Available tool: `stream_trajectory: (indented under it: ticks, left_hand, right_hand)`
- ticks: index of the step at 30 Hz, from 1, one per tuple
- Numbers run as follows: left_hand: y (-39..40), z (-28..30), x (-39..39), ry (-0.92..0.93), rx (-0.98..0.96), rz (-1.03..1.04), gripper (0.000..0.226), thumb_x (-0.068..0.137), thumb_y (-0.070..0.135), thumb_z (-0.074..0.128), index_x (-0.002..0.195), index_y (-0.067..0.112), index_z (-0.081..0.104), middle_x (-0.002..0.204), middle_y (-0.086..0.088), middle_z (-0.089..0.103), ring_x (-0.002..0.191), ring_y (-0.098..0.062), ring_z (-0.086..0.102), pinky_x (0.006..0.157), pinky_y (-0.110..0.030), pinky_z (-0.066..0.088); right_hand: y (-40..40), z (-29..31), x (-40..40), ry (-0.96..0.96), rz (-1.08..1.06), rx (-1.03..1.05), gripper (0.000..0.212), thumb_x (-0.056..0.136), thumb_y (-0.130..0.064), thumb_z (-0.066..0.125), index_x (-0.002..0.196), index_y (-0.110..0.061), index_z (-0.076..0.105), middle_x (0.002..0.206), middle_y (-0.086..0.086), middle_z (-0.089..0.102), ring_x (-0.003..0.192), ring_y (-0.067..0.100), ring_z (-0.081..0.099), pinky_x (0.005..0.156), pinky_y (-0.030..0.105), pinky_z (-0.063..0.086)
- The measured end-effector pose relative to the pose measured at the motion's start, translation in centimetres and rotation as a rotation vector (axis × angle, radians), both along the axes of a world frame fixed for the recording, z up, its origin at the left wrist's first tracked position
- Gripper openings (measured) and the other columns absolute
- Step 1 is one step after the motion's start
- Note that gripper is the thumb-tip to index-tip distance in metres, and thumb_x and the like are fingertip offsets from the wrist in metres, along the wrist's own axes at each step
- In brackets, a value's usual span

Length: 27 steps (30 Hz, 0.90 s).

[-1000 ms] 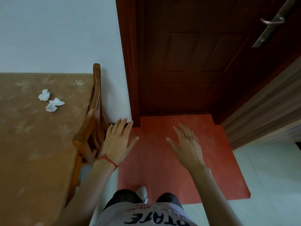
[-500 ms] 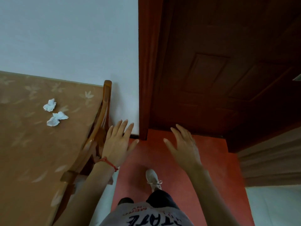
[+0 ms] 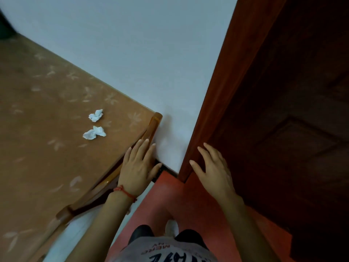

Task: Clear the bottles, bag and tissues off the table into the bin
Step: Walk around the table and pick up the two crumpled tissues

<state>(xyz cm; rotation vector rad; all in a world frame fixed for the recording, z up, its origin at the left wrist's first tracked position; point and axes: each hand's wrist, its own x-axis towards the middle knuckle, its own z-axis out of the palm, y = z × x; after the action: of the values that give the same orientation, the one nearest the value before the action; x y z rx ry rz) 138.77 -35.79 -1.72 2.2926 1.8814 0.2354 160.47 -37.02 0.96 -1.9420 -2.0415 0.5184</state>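
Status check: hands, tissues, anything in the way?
Both hands, left and right, open, empty. Two crumpled tissues untouched on table. Chair beside left hand.

Two crumpled tissues, one [image 3: 96, 115] and another [image 3: 94, 133], lie on one bench [image 3: 47, 157]; one chair [image 3: 151, 129], one door [image 3: 283, 110].

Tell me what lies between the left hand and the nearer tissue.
Head view: only bare patterned tablecloth between the left hand and nearer tissue.
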Motion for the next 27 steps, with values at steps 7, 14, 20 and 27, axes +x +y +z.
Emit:
stream_trajectory:
  ticks: [7,14,20,27]
  left_hand:
    - [-0.2,0.4,-2.9,0.012,-0.040,0.275,0.070,0.094,0.056,0.008,0.126,0.011,0.050,0.129,-0.016,0.056,0.122,-0.035,0.050,0.093,-0.053,0.045]
    - [-1.3,0.5,-6.3,0.036,-0.053,0.531,0.072,0.092,0.057,0.007,0.124,0.011,0.053,0.128,-0.017,0.057,0.121,-0.035,0.052,0.093,-0.053,0.044]
    - [-0.8,0.0,-8.6,0.035,-0.066,0.640,0.074,0.093,0.055,0.005,0.123,0.009,0.055,0.127,-0.017,0.058,0.119,-0.035,0.053,0.092,-0.052,0.045]
    - [2.5,-1.1,-11.4,0.046,-0.011,0.680,0.061,0.088,0.051,0.028,0.122,0.010,0.056,0.127,-0.016,0.058,0.119,-0.034,0.054,0.091,-0.051,0.046]
  right_hand:
    - [5.6,0.2,-3.2,0.043,0.264,0.012,0.052,0.092,-0.038,0.050,0.136,-0.012,0.042,0.149,0.006,0.032,0.137,0.020,0.027,0.109,0.033,0.025]
    - [8.9,-0.6,-8.5,0.056,0.494,0.027,0.068,0.085,-0.058,0.028,0.134,-0.013,0.044,0.145,0.008,0.038,0.133,0.022,0.035,0.106,0.038,0.032]
    - [11.3,-1.0,-12.3,0.071,0.616,0.059,0.050,0.090,-0.038,0.053,0.131,-0.010,0.047,0.142,0.010,0.042,0.131,0.025,0.037,0.102,0.039,0.038]
    - [15.4,-1.7,-15.5,0.069,0.673,0.081,0.050,0.090,-0.040,0.052,0.131,-0.012,0.047,0.142,0.010,0.042,0.132,0.025,0.037,0.103,0.041,0.040]
